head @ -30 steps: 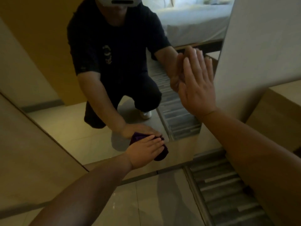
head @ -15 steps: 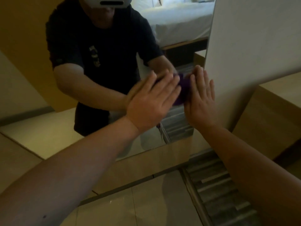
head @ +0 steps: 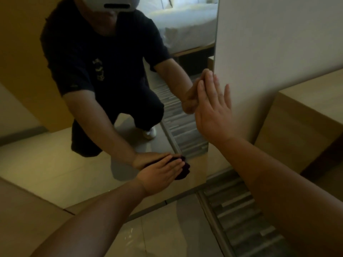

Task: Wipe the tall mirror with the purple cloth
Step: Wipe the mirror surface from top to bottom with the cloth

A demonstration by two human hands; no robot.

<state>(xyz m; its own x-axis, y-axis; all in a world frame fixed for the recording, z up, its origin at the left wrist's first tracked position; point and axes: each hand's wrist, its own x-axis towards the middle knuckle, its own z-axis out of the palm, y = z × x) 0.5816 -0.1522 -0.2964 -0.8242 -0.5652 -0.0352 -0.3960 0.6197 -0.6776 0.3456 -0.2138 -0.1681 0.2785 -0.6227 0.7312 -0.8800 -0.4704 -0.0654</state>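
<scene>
The tall mirror (head: 55, 154) fills the left and middle of the head view and reflects me crouching. My left hand (head: 159, 173) lies flat with straight fingers on the purple cloth (head: 183, 171), pressing it against the glass near the mirror's bottom right corner. Most of the cloth is hidden under my fingers. My right hand (head: 213, 108) rests open with straight fingers on the mirror's right edge, higher up, where the glass meets the white wall.
A white wall (head: 278, 43) stands right of the mirror. A light wooden cabinet (head: 306, 108) juts out at the far right. Shiny floor tiles (head: 157, 234) and a striped grey mat (head: 241, 210) lie below. A bed shows in the reflection.
My left hand has swept the cloth from mid-height beside my right hand down to the mirror's bottom right corner. My right hand stays on the mirror's edge.
</scene>
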